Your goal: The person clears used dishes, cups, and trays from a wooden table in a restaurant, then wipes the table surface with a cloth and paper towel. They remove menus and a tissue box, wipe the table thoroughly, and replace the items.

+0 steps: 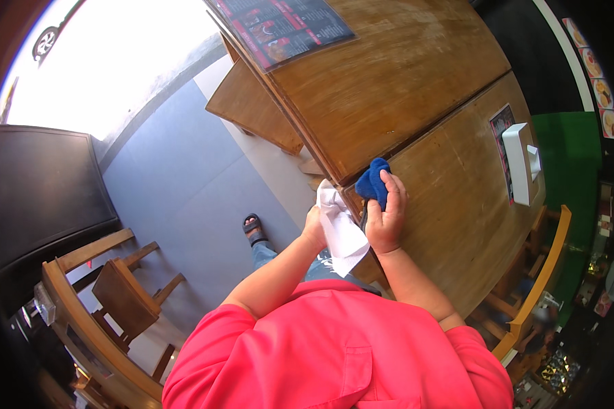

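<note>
My right hand (389, 220) grips a folded blue cloth (372, 185) at the near corner of a brown wooden table (455, 204). Small crumbs lie at the table's edge beside that hand. Just left of the corner, off the tabletop, my left hand (314, 227) holds a crumpled white paper napkin (342, 235), which hangs down over my legs. A second wooden table (384, 97) stands against the first, with a narrow gap between the two tops.
A laminated menu (291, 30) lies on the farther table. A white napkin dispenser (519, 163) stands by another menu (500, 128) at the right. A wooden chair (256, 107) is beside the tables; more wooden chairs (125, 296) stand at the lower left.
</note>
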Available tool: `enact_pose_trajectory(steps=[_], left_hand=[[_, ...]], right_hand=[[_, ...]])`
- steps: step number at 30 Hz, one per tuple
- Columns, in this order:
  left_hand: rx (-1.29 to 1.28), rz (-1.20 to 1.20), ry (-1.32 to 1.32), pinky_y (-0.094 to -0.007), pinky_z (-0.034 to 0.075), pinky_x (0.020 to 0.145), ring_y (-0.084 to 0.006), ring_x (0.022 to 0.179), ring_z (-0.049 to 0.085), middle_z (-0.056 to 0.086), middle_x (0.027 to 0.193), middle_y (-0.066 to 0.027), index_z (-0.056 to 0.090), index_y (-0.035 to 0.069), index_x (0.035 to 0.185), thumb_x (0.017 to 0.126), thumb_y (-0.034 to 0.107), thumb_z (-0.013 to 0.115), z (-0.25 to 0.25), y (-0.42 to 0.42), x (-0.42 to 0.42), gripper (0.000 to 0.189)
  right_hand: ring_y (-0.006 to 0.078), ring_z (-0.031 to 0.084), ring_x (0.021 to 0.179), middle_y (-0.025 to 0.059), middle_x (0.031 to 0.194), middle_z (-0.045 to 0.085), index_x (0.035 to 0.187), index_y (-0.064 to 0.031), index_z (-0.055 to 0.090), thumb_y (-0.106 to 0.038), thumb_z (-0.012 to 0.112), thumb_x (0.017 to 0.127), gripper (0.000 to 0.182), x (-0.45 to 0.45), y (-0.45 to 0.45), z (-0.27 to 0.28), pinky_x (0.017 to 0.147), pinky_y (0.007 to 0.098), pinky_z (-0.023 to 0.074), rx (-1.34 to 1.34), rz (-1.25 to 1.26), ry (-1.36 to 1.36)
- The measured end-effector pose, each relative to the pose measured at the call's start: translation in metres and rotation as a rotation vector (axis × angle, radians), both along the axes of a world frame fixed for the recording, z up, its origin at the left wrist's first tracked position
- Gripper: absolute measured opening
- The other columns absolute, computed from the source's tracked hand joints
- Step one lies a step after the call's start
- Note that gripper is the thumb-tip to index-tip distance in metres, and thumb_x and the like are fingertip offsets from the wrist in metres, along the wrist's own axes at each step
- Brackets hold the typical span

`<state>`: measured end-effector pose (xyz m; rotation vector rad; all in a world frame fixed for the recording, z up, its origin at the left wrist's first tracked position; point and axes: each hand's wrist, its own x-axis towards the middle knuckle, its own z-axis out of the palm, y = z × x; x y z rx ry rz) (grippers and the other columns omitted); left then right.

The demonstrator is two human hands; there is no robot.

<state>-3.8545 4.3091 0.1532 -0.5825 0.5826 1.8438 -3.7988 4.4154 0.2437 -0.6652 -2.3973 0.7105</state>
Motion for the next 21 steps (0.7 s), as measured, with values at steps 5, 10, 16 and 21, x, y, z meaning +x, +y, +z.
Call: enact_pose_trajectory(steps=[5,10,16,21], left_hand=[[0.014,0.057,-0.067,-0.0356,0.049,0.065,-0.025,0.074,0.057,0.057,0.088,-0.0108,0.052,0.004,0.099,0.079,0.008,0.048,-0.006,0.001,0.006,0.02],[0.24,0.151,-0.26,-0.038,0.046,0.08,-0.0276,0.088,0.055,0.055,0.1,-0.0138,0.05,0.004,0.107,0.084,0.018,0.042,-0.004,-0.005,0.002,0.027],[0.199,-0.003,-0.019,-0.0304,0.047,0.071,-0.0233,0.082,0.055,0.054,0.093,-0.0117,0.05,0.005,0.1,0.078,0.007,0.044,-0.014,-0.007,0.002,0.022],[0.196,-0.045,0.427,-0.0282,0.045,0.057,-0.0205,0.068,0.054,0.052,0.076,-0.01,0.05,0.003,0.088,0.069,0.0,0.046,-0.013,-0.005,0.002,0.02]], right_hand=[[0.0317,0.045,0.096,0.0157,0.106,0.048,0.11,-0.0063,0.049,-0.007,0.051,0.066,0.045,-0.004,-0.007,0.002,0.086,0.0404,0.0343,0.056,0.114,-0.053],[0.0309,0.046,0.094,0.0132,0.105,0.049,0.108,-0.0093,0.052,-0.009,0.051,0.065,0.043,-0.007,-0.028,0.007,0.083,0.04,0.0355,0.043,0.221,-0.057],[0.0306,0.045,0.097,0.0155,0.106,0.048,0.107,-0.0059,0.051,-0.001,0.046,0.064,0.043,-0.003,-0.02,0.021,0.087,0.0388,0.0346,-0.242,0.263,0.065],[0.0222,0.044,0.103,0.0123,0.112,0.045,0.114,-0.0006,0.043,0.006,0.038,0.069,0.046,0.004,0.063,0.038,0.089,0.034,0.0356,-0.626,-0.07,0.342]])
